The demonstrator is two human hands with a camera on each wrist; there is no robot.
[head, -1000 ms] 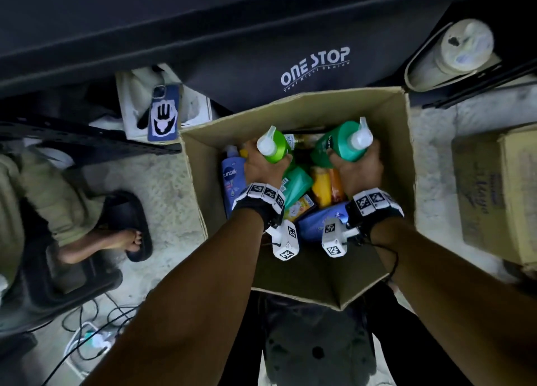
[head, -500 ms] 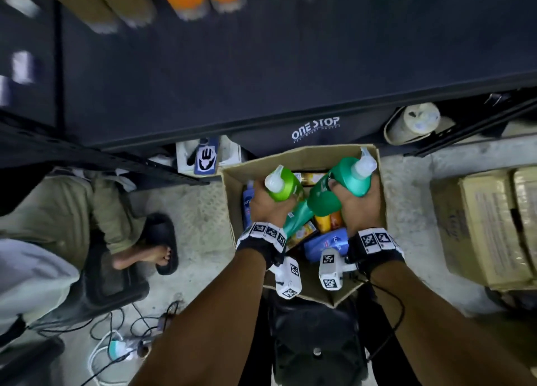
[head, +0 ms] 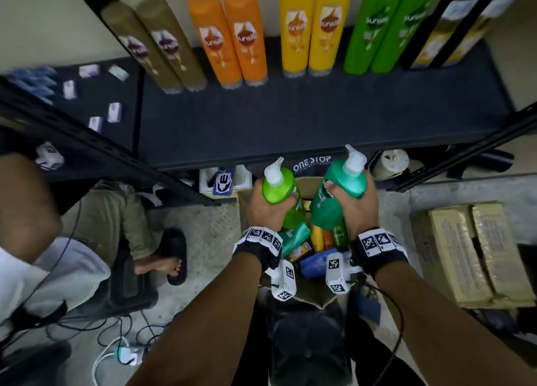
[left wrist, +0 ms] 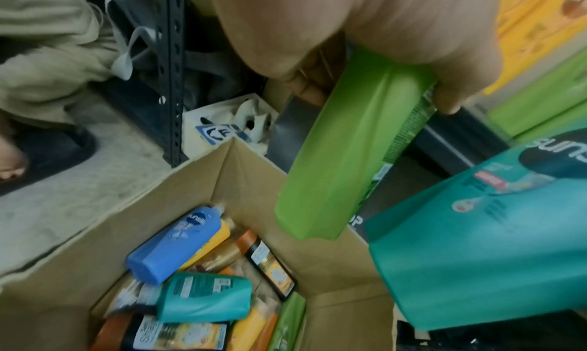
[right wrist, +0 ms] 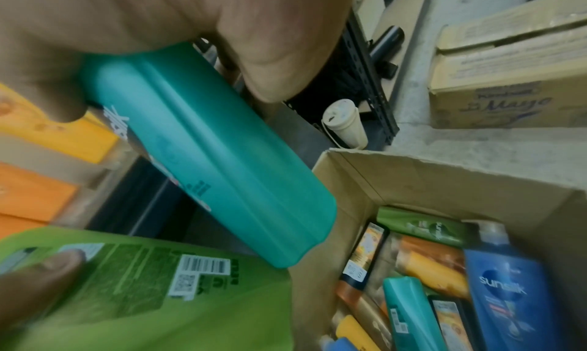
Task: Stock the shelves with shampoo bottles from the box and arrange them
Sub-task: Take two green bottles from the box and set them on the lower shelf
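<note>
My left hand (head: 268,208) grips a light green pump bottle (head: 280,192) (left wrist: 352,150) near its top. My right hand (head: 356,211) grips a teal pump bottle (head: 338,193) (right wrist: 209,150) the same way. Both bottles hang above the open cardboard box (head: 244,208) (left wrist: 79,256) (right wrist: 444,180), just below the front edge of the dark shelf (head: 290,124). Inside the box lie several more bottles, among them a blue one (left wrist: 174,243) (right wrist: 508,293) and a teal one (left wrist: 206,296). Pairs of brown, orange, yellow and green bottles (head: 308,28) stand along the back of the shelf.
A seated person's leg and sandal (head: 171,254) are on the floor to the left of the box, with cables (head: 116,353) nearby. A closed carton (head: 470,254) sits to the right. A black shelf upright (left wrist: 174,67) stands beside the box. A cream cylinder (right wrist: 344,123) lies under the shelf.
Both hands have lifted their bottles up out of the box toward the shelf edge. The head view has tilted up, bringing the shelf and its row of bottles into sight.
</note>
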